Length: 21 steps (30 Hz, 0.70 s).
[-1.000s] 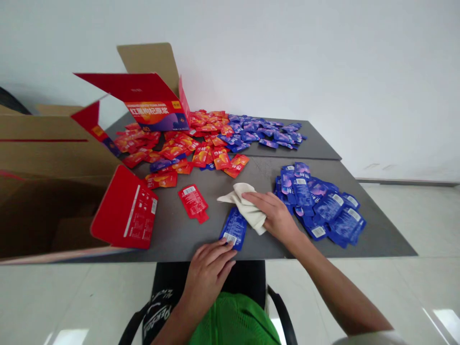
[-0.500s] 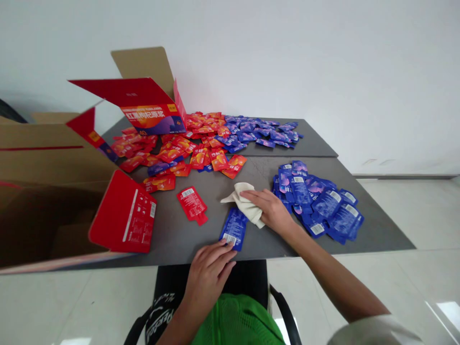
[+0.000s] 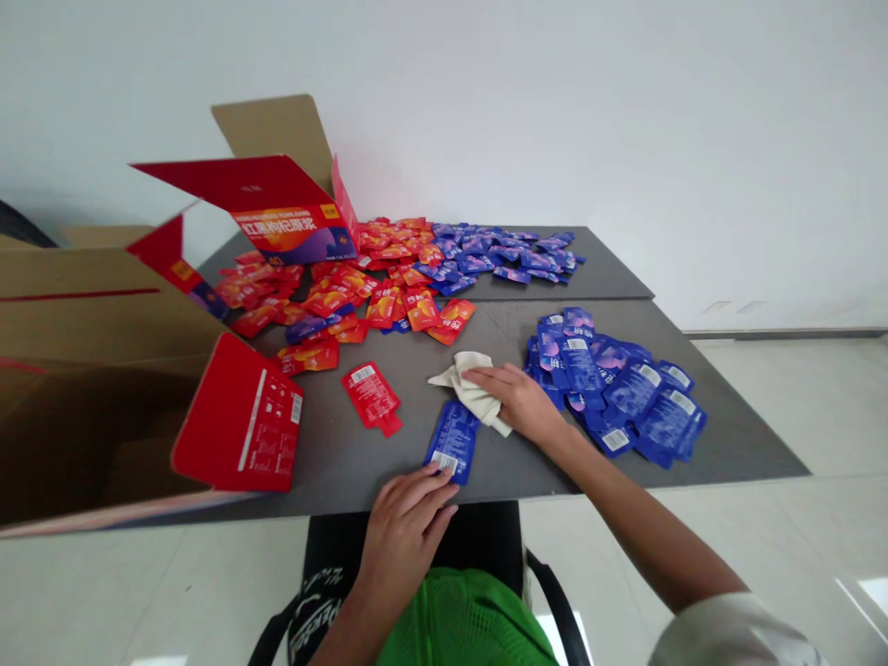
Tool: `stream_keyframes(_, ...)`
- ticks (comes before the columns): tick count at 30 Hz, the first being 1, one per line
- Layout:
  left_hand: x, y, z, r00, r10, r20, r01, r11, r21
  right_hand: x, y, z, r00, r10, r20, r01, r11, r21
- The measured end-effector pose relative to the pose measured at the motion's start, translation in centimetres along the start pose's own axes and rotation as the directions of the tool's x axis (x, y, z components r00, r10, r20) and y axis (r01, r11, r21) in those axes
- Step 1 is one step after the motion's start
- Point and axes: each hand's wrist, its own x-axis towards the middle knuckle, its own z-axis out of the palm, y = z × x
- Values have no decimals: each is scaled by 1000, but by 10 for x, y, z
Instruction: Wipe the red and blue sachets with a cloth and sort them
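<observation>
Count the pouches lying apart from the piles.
2: a red pouch left of the cream cloth; a blue pouch touched by the left hand, its far end partly beneath the cloth. Others could hide there.

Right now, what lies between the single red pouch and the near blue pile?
In the head view, the cream cloth, the right hand on it, and one blue pouch.

Head view, forward, down over table (image 3: 503,328)
</observation>
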Motion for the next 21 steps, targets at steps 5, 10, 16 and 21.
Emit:
stream_keyframes(5,0,1,0,1000,-4,2,4,1000,-13,-10,-48,-16,997,-75,-34,77,993,87)
stream_keyframes(10,2,3,-2,999,-51,17,51,999,-4,-33,-78,2,969,-186,164,157,972,174)
stream_keyframes(16,1,2,-1,1000,-19,1,19,1000,-5,-6,-8,7,999,2,42,-3,999,38)
stream_keyframes(21,1,1,-1,1000,-6,3,6,1000,-13,1,-21,-15,998,-8,-59,10,1000,22)
